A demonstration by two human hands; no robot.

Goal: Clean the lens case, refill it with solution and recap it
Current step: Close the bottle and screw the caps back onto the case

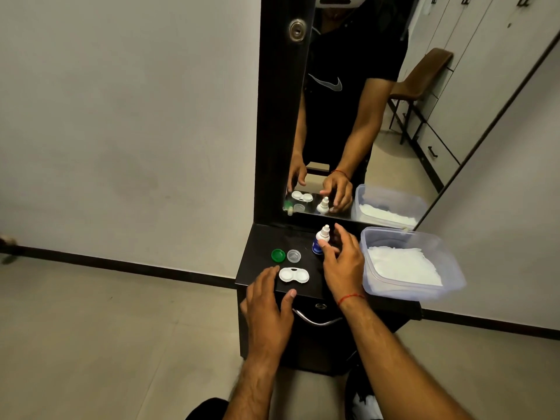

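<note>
At a small black bench (260,237) before a mirror (378,101), the right hand (341,262) is seen with fingers spread loosely, closed on nothing, its thumb touching a white dropper bottle (321,239) with a blue label. The left hand (266,307) is held open, fingertips just beside the uncapped white lens case (294,275). A green cap (278,255) and a clear cap (293,255) are laid side by side behind the case. A plastic tub (448,286) of white tissue is set at the right.
</note>
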